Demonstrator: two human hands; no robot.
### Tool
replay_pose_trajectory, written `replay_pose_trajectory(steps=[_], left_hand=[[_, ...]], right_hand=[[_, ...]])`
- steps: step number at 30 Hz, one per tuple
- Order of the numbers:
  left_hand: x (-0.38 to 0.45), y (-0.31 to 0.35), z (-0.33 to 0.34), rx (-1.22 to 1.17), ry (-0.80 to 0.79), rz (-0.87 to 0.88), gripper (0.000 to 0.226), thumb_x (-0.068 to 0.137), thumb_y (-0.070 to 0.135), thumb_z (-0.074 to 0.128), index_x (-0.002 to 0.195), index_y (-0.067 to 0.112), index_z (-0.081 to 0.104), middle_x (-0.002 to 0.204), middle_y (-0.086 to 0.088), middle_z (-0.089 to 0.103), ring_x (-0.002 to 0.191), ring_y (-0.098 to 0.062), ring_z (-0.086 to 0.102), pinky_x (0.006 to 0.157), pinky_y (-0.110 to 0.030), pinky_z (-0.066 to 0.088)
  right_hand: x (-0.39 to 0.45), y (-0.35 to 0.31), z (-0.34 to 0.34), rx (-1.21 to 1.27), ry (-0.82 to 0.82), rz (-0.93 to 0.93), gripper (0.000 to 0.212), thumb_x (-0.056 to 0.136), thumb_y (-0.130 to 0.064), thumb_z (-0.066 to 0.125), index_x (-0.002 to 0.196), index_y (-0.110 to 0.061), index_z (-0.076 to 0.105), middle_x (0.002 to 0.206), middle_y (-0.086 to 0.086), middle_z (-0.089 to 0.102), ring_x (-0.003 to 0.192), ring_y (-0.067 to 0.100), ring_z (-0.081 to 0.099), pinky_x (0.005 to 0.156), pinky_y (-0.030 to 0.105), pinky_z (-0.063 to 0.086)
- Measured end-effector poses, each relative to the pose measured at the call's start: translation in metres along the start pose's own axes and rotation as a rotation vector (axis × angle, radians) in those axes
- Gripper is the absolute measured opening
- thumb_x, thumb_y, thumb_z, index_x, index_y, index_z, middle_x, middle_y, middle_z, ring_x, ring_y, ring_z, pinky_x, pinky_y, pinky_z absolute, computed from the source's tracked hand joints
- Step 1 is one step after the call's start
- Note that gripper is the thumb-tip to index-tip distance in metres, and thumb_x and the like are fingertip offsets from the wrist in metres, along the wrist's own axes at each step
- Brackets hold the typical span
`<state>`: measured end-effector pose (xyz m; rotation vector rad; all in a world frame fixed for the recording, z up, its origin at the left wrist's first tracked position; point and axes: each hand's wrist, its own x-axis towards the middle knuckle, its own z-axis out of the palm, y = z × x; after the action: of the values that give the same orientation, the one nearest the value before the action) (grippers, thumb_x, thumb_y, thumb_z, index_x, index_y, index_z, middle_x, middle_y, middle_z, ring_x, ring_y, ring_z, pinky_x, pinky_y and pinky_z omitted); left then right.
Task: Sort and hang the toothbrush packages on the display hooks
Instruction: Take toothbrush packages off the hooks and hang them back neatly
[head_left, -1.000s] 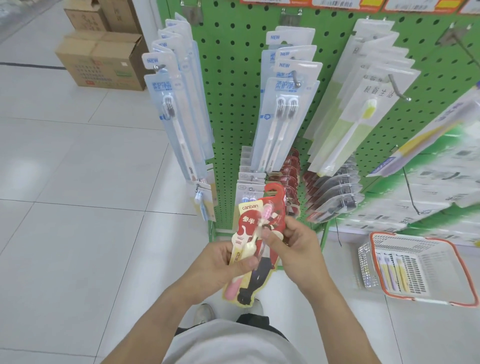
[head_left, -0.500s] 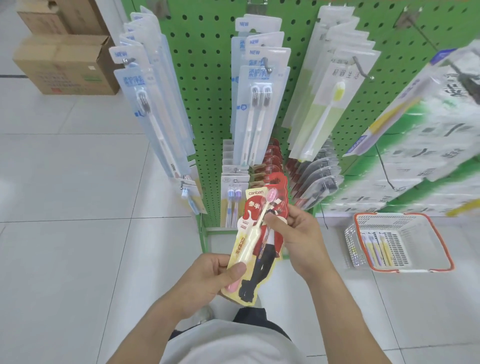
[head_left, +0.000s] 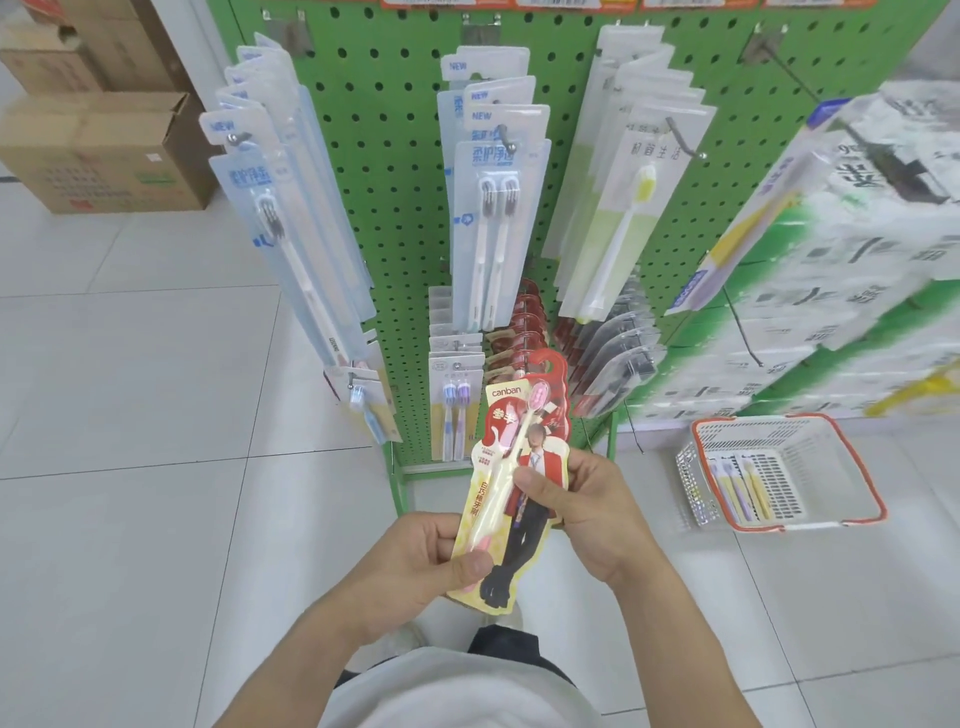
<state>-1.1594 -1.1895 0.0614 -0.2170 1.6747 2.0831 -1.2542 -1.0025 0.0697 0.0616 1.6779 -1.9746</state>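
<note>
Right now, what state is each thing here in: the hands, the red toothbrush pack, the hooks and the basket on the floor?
Left hand: grips the pack's lower end.
Right hand: pinches the pack's right edge.
Red and cream canban toothbrush pack: held upright, off any hook.
Row of matching red packs: hanging on a low hook.
Blue twin-brush packs: hanging on an upper hook.
White wire basket with orange rim: on the floor, holding some packs.

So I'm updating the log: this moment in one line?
both hands hold red package | not hung | basket on floor
</note>
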Motion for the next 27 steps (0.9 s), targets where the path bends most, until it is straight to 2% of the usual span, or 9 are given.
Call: replay_pose_trajectory(steps=[2, 5, 11, 16, 19, 22, 24, 26, 27], left_hand=[[0.000, 0.000, -0.003, -0.019, -0.021, 0.004, 0.023, 0.094, 0.013, 0.066, 0.112, -0.001, 0.071, 0.105, -0.030, 0.072, 0.086, -0.032, 0.073, 0.081, -0.033, 0.056], [-0.001, -0.002, -0.007, -0.009, -0.015, 0.007, 0.023, 0.095, 0.013, 0.065, 0.113, 0.001, 0.071, 0.106, -0.032, 0.071, 0.089, -0.034, 0.073, 0.082, -0.034, 0.057], [-0.007, 0.002, -0.019, -0.046, -0.207, 0.039, 0.043, 0.094, -0.003, 0.063, 0.135, 0.006, 0.058, 0.118, -0.027, 0.066, 0.106, -0.038, 0.065, 0.100, -0.051, 0.051], [-0.010, 0.005, -0.018, -0.046, -0.164, 0.051, 0.046, 0.091, 0.004, 0.068, 0.136, 0.004, 0.057, 0.123, -0.032, 0.064, 0.109, -0.037, 0.066, 0.102, -0.056, 0.050], [-0.013, 0.006, -0.022, -0.052, -0.183, 0.046, 0.046, 0.090, 0.007, 0.070, 0.135, 0.005, 0.058, 0.122, -0.032, 0.064, 0.109, -0.038, 0.065, 0.101, -0.056, 0.051], [-0.013, 0.010, -0.027, -0.074, -0.232, -0.013, 0.038, 0.095, 0.009, 0.067, 0.132, 0.005, 0.060, 0.121, -0.025, 0.067, 0.109, -0.037, 0.067, 0.096, -0.050, 0.054], [-0.009, 0.015, -0.025, -0.113, -0.191, -0.076, 0.042, 0.092, 0.030, 0.068, 0.124, 0.004, 0.065, 0.115, -0.021, 0.071, 0.101, -0.035, 0.069, 0.089, -0.043, 0.056], [-0.002, 0.016, -0.020, -0.062, -0.016, -0.060, 0.051, 0.088, 0.049, 0.071, 0.110, 0.003, 0.069, 0.106, -0.019, 0.074, 0.091, -0.032, 0.070, 0.084, -0.041, 0.057], [0.001, 0.017, -0.018, -0.014, 0.068, -0.028, 0.049, 0.089, 0.050, 0.071, 0.104, 0.003, 0.070, 0.102, -0.018, 0.075, 0.087, -0.030, 0.071, 0.082, -0.043, 0.059]], right_hand=[[0.000, 0.002, 0.002, 0.001, 0.001, 0.007, 0.041, 0.074, -0.018, 0.077, 0.104, 0.009, 0.070, 0.094, 0.028, 0.074, 0.076, 0.036, 0.071, 0.062, 0.036, 0.059], [0.003, 0.005, 0.004, -0.013, -0.006, 0.026, 0.043, 0.074, -0.020, 0.078, 0.107, 0.007, 0.070, 0.098, 0.026, 0.075, 0.081, 0.038, 0.072, 0.066, 0.040, 0.061], [0.010, 0.004, 0.004, 0.026, -0.024, 0.023, 0.043, 0.076, -0.019, 0.077, 0.108, 0.009, 0.069, 0.099, 0.029, 0.074, 0.079, 0.034, 0.071, 0.069, 0.037, 0.058], [0.007, -0.005, 0.007, 0.052, -0.093, -0.021, 0.026, 0.085, -0.016, 0.067, 0.105, 0.000, 0.070, 0.084, 0.014, 0.076, 0.068, 0.023, 0.072, 0.063, 0.030, 0.054], [0.004, -0.004, 0.005, 0.126, -0.152, -0.047, 0.033, 0.088, -0.005, 0.061, 0.121, -0.004, 0.064, 0.093, 0.016, 0.076, 0.076, 0.028, 0.074, 0.067, 0.034, 0.058], [0.002, -0.001, 0.004, 0.084, -0.136, -0.082, 0.032, 0.088, -0.004, 0.067, 0.119, -0.014, 0.070, 0.097, 0.019, 0.076, 0.079, 0.030, 0.074, 0.068, 0.038, 0.059], [-0.003, -0.002, 0.005, 0.060, -0.131, -0.084, 0.030, 0.089, -0.004, 0.070, 0.117, -0.015, 0.070, 0.098, 0.019, 0.076, 0.078, 0.031, 0.074, 0.065, 0.037, 0.059], [-0.008, -0.004, 0.005, 0.012, -0.124, -0.081, 0.032, 0.090, -0.002, 0.068, 0.121, -0.012, 0.066, 0.098, 0.019, 0.076, 0.075, 0.031, 0.075, 0.062, 0.034, 0.057], [-0.011, -0.005, 0.006, -0.018, -0.121, -0.076, 0.034, 0.091, -0.001, 0.066, 0.123, -0.010, 0.064, 0.097, 0.018, 0.077, 0.073, 0.031, 0.075, 0.061, 0.032, 0.057]])
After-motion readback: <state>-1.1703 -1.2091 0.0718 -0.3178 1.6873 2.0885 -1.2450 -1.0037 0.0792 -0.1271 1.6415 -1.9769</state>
